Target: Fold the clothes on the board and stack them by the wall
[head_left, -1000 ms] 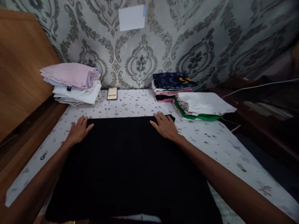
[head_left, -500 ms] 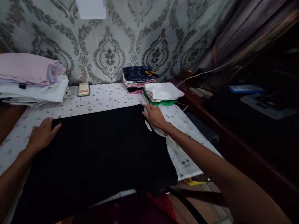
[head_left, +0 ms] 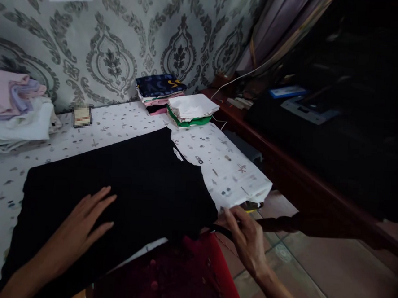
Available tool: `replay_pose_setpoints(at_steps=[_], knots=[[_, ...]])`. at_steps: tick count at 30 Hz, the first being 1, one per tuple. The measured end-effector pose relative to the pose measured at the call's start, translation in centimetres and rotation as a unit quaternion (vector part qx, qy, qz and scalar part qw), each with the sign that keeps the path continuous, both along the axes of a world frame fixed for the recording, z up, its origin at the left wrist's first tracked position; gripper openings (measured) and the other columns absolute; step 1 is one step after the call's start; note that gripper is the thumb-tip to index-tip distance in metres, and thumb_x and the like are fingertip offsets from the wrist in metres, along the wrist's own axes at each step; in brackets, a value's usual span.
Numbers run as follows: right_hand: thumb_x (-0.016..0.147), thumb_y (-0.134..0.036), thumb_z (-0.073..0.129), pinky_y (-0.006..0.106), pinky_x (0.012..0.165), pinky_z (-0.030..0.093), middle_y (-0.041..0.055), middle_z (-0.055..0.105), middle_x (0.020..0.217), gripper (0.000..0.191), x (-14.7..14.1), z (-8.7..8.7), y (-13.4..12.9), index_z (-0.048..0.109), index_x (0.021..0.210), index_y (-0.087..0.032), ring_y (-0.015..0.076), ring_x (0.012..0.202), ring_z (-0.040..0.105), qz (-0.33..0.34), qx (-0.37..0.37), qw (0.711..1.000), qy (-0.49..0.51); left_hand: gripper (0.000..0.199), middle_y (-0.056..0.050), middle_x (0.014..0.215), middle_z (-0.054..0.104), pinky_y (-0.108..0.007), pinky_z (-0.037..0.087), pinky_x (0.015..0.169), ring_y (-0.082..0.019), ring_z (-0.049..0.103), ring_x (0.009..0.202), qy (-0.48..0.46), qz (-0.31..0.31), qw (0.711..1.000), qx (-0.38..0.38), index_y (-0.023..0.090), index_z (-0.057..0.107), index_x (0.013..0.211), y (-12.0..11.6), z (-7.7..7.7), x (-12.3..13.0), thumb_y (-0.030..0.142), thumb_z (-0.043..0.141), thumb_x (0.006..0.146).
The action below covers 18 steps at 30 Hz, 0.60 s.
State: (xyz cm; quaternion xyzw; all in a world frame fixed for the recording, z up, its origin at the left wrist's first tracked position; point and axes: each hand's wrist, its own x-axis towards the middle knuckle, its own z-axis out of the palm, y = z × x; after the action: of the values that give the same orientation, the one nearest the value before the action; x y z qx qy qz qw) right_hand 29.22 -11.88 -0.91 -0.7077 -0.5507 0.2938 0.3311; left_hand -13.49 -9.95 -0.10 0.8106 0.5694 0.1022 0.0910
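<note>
One black shirt [head_left: 133,172] lies spread across the table [head_left: 119,121], seemingly laid flat to keep the fabric even. The left hand [head_left: 82,225] is over it, palm down, fingers parted and gripping nothing — perhaps to steady the cloth. The right hand [head_left: 247,235] is half curled beside a corner of the shirt; whether it pinches the edge, I cannot tell. The cloth looks soft and matte, its curved neckline marked by a pale label [head_left: 177,154]; folded clothes [head_left: 193,107] form squarish stacks behind.
</note>
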Motion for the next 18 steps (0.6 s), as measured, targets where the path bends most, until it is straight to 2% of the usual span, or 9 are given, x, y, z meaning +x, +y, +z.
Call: replay_pose_setpoints(at_steps=[2,5,7,9,12,15,18], knots=[[0.082,-0.075,0.051,0.041,0.08,0.053,0.0104,0.069,0.087,0.05,-0.5,-1.4,-1.9,0.063,0.082,-0.026,0.03,0.088,0.064,-0.018,-0.047,0.993,0.107,0.061,-0.001,0.159,0.041,-0.053,0.044,0.112,-0.032,0.045,0.142,0.013,-0.04,0.999,0.004,0.04,0.044,0.149,-1.9,-0.3,0.5,0.051,0.053,0.09],[0.07,-0.069,0.072,0.042,0.095,0.051,0.0111,0.07,0.115,0.058,-1.2,-2.7,-2.3,0.067,0.108,-0.026,0.0319,0.109,0.063,0.026,-0.099,0.956,0.273,0.073,-0.004,0.158,0.041,-0.053,0.05,0.106,-0.033,0.049,0.139,0.028,-0.089,0.996,0.016,0.043,0.034,0.153,-4.0,-0.3,-0.1,0.054,0.059,0.087],[0.071,-0.063,0.076,0.043,0.098,0.049,0.0097,0.07,0.117,0.055,-1.4,-3.0,-2.0,0.068,0.111,-0.025,0.0304,0.11,0.063,0.077,-0.133,0.924,0.35,0.078,-0.004,0.157,0.042,-0.054,0.051,0.105,-0.033,0.051,0.137,0.043,-0.109,0.993,0.02,0.045,0.029,0.154,-4.9,-0.2,-0.9,0.056,0.062,0.085],[0.072,-0.06,0.077,0.043,0.094,0.049,0.0082,0.072,0.106,0.047,-1.4,-2.9,-1.7,0.073,0.1,-0.023,0.0289,0.101,0.065,0.113,-0.175,0.899,0.385,0.08,-0.003,0.157,0.043,-0.054,0.051,0.104,-0.033,0.052,0.136,0.059,-0.111,0.992,0.026,0.046,0.027,0.155,-5.8,-0.3,-1.8,0.056,0.063,0.084],[0.071,-0.061,0.077,0.042,0.086,0.052,0.006,0.073,0.086,0.041,-0.7,-2.0,-1.4,0.076,0.081,-0.021,0.0276,0.089,0.067,0.165,-0.239,0.876,0.384,0.084,-0.004,0.157,0.041,-0.054,0.052,0.102,-0.034,0.051,0.136,0.086,-0.101,0.991,0.027,0.044,0.026,0.155,-7.1,-1.4,-3.5,0.057,0.064,0.082],[0.07,-0.058,0.078,0.04,0.08,0.054,0.0047,0.07,0.074,0.035,0.1,0.2,-1.2,0.075,0.071,-0.024,0.0274,0.084,0.068,0.214,-0.278,0.857,0.377,0.085,-0.005,0.157,0.041,-0.055,0.053,0.097,-0.037,0.05,0.136,0.115,-0.083,0.99,0.025,0.044,0.028,0.154,-8.6,-2.9,-5.2,0.061,0.063,0.079],[0.071,-0.047,0.083,0.034,0.076,0.057,0.0041,0.072,0.076,0.029,0.1,3.1,0.2,0.074,0.078,-0.021,0.0228,0.078,0.07,0.181,-0.295,0.835,0.427,0.077,-0.005,0.155,0.044,-0.053,0.054,0.095,-0.037,0.05,0.136,0.134,-0.037,0.99,0.002,0.042,0.036,0.152,-9.7,-3.9,-6.8,0.059,0.059,0.081]])
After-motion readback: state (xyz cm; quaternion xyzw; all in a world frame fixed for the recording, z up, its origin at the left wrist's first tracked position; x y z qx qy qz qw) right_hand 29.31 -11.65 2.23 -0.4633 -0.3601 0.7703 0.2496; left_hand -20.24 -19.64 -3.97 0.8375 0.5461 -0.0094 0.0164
